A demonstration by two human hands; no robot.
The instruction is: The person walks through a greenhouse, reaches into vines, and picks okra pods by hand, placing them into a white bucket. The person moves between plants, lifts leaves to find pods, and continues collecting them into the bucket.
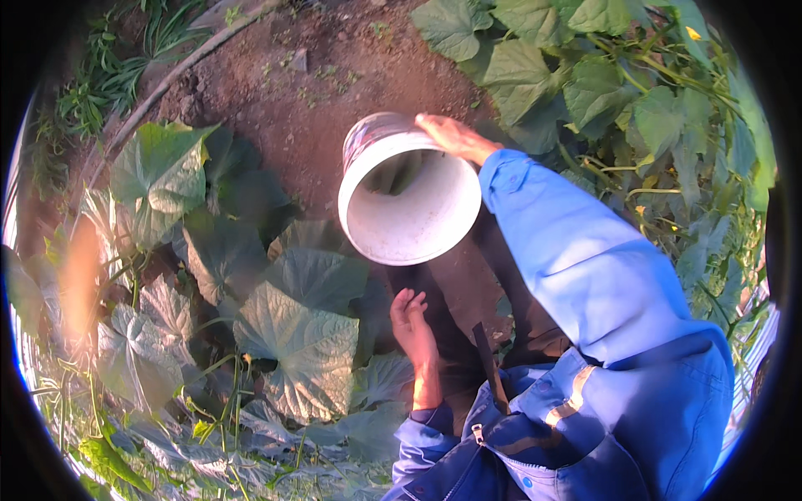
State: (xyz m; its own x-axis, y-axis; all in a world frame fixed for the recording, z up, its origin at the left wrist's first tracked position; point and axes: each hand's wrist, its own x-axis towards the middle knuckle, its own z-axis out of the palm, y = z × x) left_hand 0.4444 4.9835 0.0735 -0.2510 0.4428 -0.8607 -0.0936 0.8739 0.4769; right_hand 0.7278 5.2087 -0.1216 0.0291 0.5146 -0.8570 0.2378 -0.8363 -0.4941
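Observation:
My right hand point(456, 136) grips the far right side of a white plastic bucket point(410, 225) near its rim. The bucket is tilted, with its mouth turned towards me and coloured printing on its outer wall. Deep inside lie long green fruits point(401, 175), probably cucumbers, partly shaded. My left hand point(413, 325) hangs below the bucket, apart from it, with its fingers loosely curled and nothing seen in it. Large leaves of a cucumber plant point(304, 347) are close on its left side.
Leafy vines with yellow flowers point(692, 33) rise on the right. Reddish bare soil point(282, 113) runs between the plant rows. A dark hose or pipe point(169, 81) curves across the upper left, near strap-leaved weeds point(103, 81). An orange blur point(80, 282) covers part of the left.

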